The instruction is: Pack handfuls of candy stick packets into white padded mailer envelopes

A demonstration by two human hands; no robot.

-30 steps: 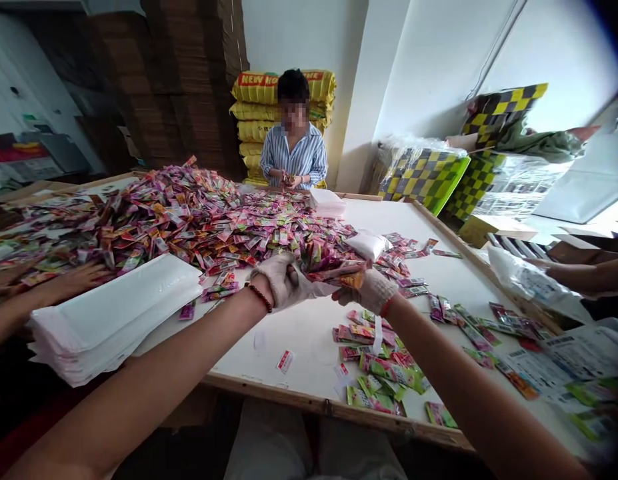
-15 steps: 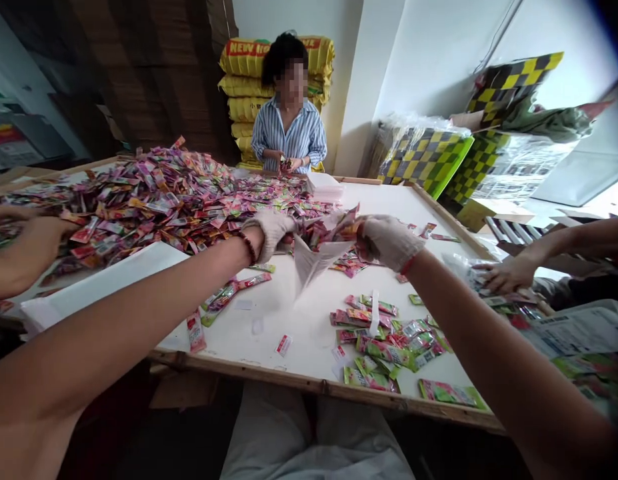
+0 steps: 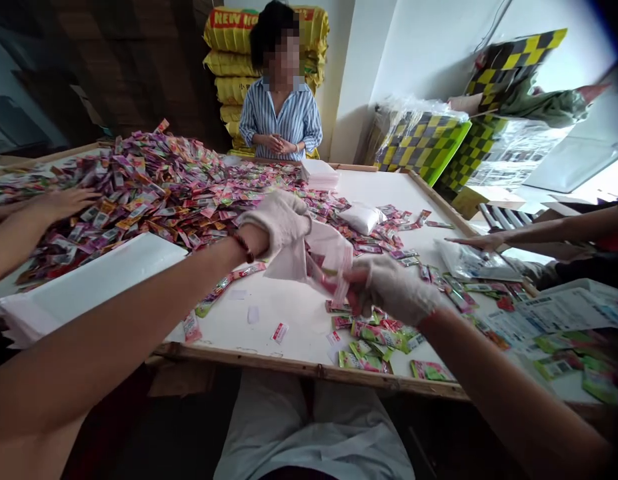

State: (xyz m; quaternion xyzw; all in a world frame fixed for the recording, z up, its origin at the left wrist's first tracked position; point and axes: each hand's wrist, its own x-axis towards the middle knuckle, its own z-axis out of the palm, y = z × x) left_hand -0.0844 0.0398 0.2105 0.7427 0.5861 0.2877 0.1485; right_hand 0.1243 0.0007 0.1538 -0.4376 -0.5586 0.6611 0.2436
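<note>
My left hand (image 3: 283, 220), in a white knitted glove, is closed on a white plastic bag (image 3: 283, 263) held above the table. Pink and green sachets show in the bag's mouth. At the bag's right edge, my right hand (image 3: 393, 287) has its fingers bent against the plastic, closed on it; the glove leaves its fingertips bare. Below that hand lies a loose group of green and pink sachets (image 3: 383, 333). Just beyond the bag rests a puffy white packet (image 3: 363, 217). Small paper labels (image 3: 279, 333) lie near the front edge.
A large heap of sachets (image 3: 139, 180) covers the left and back. White bags are stacked at the left (image 3: 99, 280) and far side (image 3: 319, 175). Other people's hands are at the left (image 3: 53, 203) and right (image 3: 479, 243). A person in a striped shirt (image 3: 279, 120) stands opposite.
My right hand and the bag have come lower and nearer. A puffy white packet now lies behind them. The person opposite no longer holds sachets; the co-worker's hand at right has moved away from me.
</note>
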